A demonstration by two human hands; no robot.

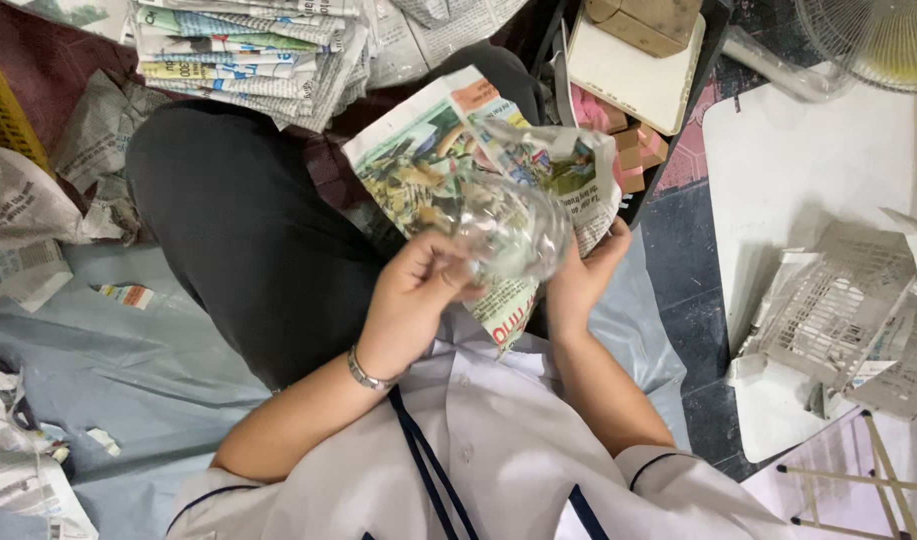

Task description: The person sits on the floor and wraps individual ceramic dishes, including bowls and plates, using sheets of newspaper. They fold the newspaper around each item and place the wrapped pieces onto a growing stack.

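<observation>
A clear glass (509, 235) lies on a colourful newspaper sheet (419, 165) over my lap. My left hand (414, 300) grips the glass at its near rim, fingers curled round it. My right hand (589, 275) holds the sheet's right side from below and pushes it up against the glass. Part of the sheet folds over the top of the glass at the far side.
A stack of newspapers (249, 50) lies ahead. A dark crate (644, 120) with a white board (634, 75) and wooden blocks (639, 150) stands at the right. A white table (809, 170) carries a white plastic basket (839, 310). Crumpled paper (29, 210) lies left on a grey sheet (129, 360).
</observation>
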